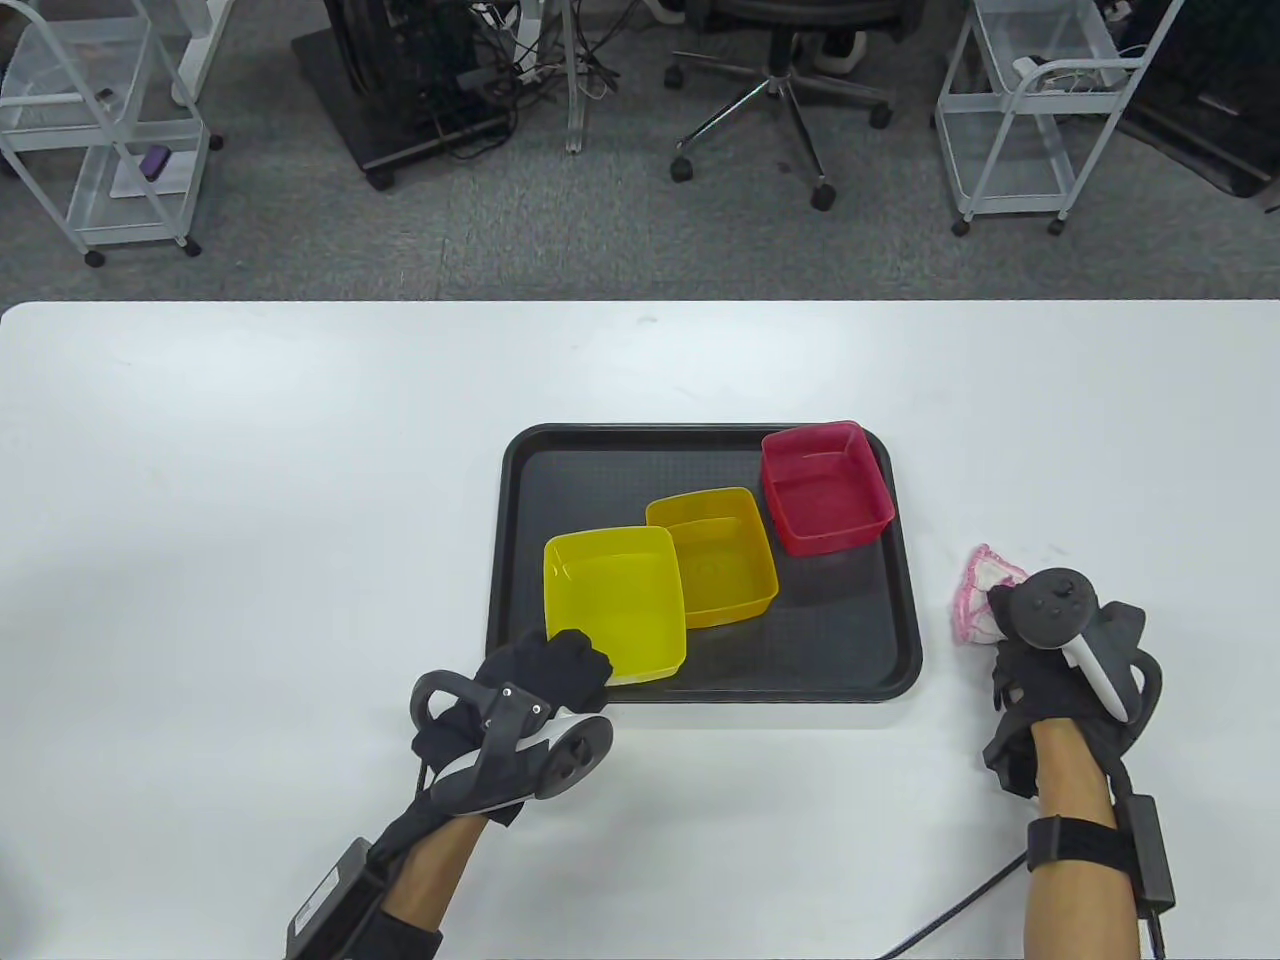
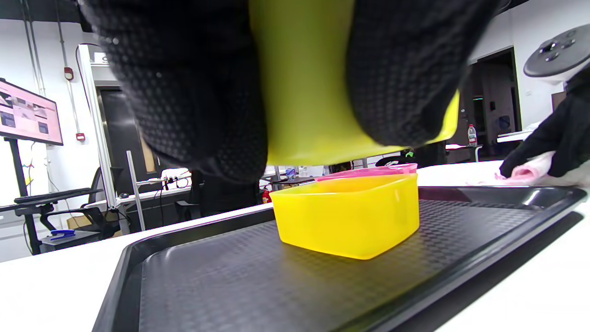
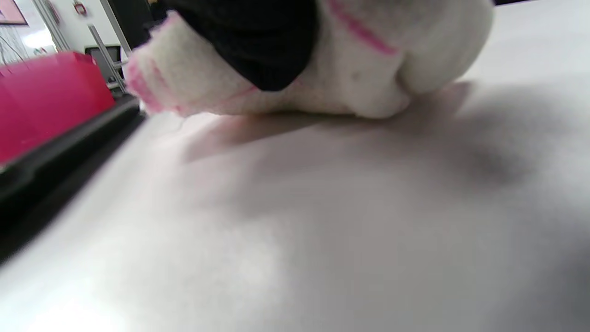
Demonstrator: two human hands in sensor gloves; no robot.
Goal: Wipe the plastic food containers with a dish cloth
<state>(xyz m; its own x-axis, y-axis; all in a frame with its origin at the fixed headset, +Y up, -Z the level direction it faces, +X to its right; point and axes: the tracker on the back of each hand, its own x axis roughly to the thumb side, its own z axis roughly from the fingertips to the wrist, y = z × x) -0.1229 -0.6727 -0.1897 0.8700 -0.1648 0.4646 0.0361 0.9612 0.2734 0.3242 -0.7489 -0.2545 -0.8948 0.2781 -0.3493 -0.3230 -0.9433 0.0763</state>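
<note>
While both hands are closing in — step: the pick-up before any wiping, as I read it.
Table view: left hand (image 1: 545,665) is gripping the near corner of the yellow container (image 1: 614,603) on the black tray (image 1: 520,560); right hand (image 1: 1060,650) is bunching the dish cloth (image 1: 975,595) on the table (image 1: 250,480), just beside the tray.
Left wrist view: fingers (image 2: 193,92) are clamping the yellow wall, tilted off the tray; the orange container (image 2: 348,214) is sitting close behind.
Right wrist view: a black fingertip (image 3: 262,41) is pressing into the cloth; how firmly it holds, I cannot tell.
Next: lifting both clear of the tray rim and bringing them together over bare table.
</note>
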